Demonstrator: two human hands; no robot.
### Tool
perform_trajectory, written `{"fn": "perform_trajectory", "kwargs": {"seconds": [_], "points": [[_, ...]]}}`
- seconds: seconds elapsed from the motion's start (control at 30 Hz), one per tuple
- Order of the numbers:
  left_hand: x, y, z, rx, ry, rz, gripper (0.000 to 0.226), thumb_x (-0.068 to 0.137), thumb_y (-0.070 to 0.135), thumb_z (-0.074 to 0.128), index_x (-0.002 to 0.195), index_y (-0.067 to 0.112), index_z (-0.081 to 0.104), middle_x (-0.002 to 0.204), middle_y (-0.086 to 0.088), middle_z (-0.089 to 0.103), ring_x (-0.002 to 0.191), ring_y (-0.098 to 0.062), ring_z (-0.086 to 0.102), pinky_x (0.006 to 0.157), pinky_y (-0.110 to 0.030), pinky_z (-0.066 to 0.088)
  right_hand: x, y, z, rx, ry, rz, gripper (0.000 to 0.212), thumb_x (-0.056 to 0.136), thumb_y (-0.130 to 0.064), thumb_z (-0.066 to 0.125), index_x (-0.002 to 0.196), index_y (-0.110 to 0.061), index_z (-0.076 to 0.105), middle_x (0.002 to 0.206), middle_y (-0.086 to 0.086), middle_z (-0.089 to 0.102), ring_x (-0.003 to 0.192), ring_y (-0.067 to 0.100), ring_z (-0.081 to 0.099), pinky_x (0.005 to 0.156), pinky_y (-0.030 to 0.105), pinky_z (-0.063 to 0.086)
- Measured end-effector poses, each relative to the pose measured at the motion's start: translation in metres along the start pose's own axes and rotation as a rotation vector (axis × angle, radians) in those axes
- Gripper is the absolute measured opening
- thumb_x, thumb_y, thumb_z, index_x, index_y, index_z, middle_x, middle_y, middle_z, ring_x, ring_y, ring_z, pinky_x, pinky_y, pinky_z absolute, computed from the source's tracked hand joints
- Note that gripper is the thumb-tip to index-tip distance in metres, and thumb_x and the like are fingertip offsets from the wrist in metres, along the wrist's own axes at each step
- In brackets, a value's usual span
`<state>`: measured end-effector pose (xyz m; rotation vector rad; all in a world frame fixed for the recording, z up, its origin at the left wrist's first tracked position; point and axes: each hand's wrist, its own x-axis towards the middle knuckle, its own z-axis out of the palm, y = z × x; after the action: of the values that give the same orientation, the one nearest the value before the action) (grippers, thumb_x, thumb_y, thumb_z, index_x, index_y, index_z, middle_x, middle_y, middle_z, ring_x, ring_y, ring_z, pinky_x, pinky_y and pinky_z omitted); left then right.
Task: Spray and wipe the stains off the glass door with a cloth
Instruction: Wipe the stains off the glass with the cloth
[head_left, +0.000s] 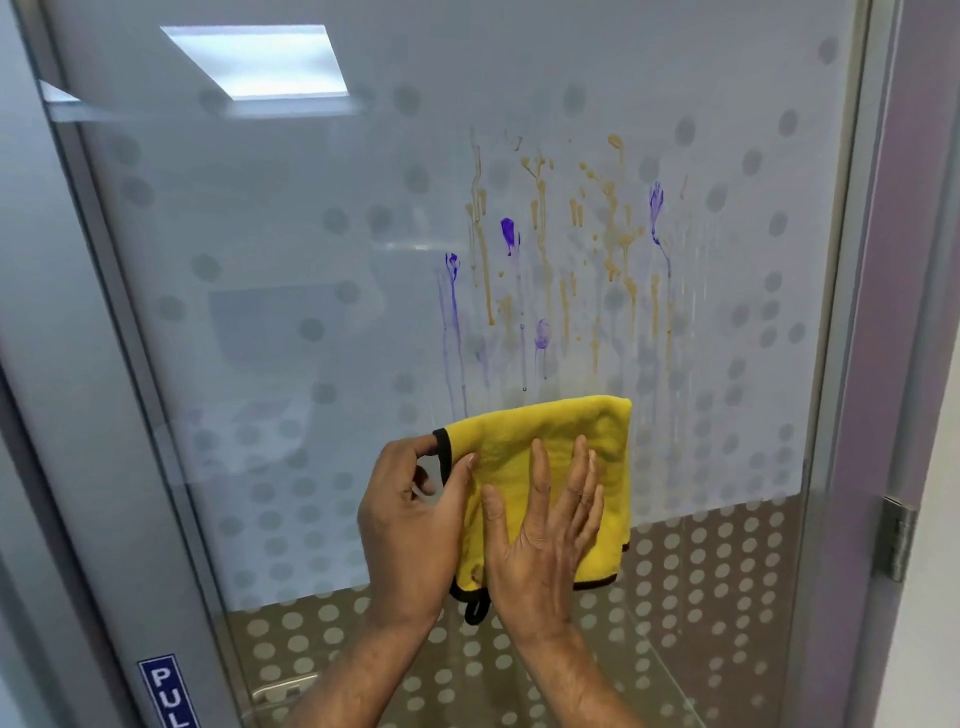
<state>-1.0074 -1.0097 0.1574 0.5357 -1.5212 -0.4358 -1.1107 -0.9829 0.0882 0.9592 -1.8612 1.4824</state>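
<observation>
A frosted glass door (311, 234) with a dot pattern fills the view. Tan and purple stains (566, 249) run down its upper middle in long drips. A folded yellow cloth (582, 441) with black edging lies flat against the glass just below the stains. My right hand (545, 530) presses on the cloth with fingers spread and palm flat. My left hand (410, 525) pinches the cloth's left edge between thumb and fingers. No spray bottle is in view.
A metal door frame (841, 364) runs down the right side, with a hinge (898, 540) on it. A blue "PULL" sign (169, 691) sits on the frame at lower left. The lower glass band is clear with white dots.
</observation>
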Motion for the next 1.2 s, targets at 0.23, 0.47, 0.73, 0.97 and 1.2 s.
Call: {"fn": "perform_trajectory", "kwargs": {"seconds": [0.23,0.47,0.73,0.97,1.2], "points": [[0.035,-0.027,-0.018,0.345,0.032,0.415,0.067,0.091,0.042,0.074,0.147,0.018,0.049,0.164,-0.013,0.040,0.158,-0.029,0.029,0.123,-0.047,0.023,0.006,0.001,0.022,-0.093,0.075,-0.007,0.088,0.092,-0.083,0.041,0.164,-0.037,0.021,0.175,0.016,0.000,0.162,0.039,0.001,0.127,0.065,0.009],[0.099,-0.030,-0.021,0.547,0.097,0.567,0.061,0.111,0.038,0.042,0.163,0.009,0.030,0.174,-0.022,0.016,0.164,-0.033,0.004,0.131,-0.056,0.005,0.008,0.008,0.038,-0.166,0.132,-0.070,0.106,0.082,-0.093,0.043,0.165,-0.031,0.019,0.173,0.023,0.007,0.160,0.047,0.006,0.124,0.071,0.010],[0.118,-0.045,-0.026,0.679,0.122,0.559,0.063,0.113,0.043,0.033,0.166,0.011,0.023,0.175,-0.019,0.013,0.164,-0.029,0.002,0.132,-0.055,0.004,0.019,0.005,0.045,-0.125,0.243,-0.035,0.080,0.098,-0.074,0.033,0.164,-0.029,0.028,0.174,0.021,0.011,0.160,0.045,0.010,0.124,0.069,0.014],[0.119,-0.047,-0.023,0.688,0.165,0.583,0.060,0.114,0.039,0.034,0.165,0.010,0.025,0.175,-0.018,0.016,0.164,-0.031,0.007,0.132,-0.056,0.006,0.024,-0.004,0.046,-0.071,0.254,-0.089,0.061,0.108,-0.057,0.032,0.164,-0.035,0.023,0.175,0.015,0.010,0.161,0.045,0.006,0.125,0.069,0.011],[0.119,-0.046,-0.023,0.690,0.180,0.583,0.057,0.114,0.037,0.031,0.164,0.010,0.027,0.174,-0.018,0.018,0.164,-0.033,0.011,0.131,-0.056,0.008,0.047,-0.033,0.043,-0.103,0.213,-0.293,0.059,0.109,-0.056,0.035,0.163,-0.035,0.027,0.175,0.014,0.015,0.160,0.046,0.010,0.125,0.068,0.015]]}}
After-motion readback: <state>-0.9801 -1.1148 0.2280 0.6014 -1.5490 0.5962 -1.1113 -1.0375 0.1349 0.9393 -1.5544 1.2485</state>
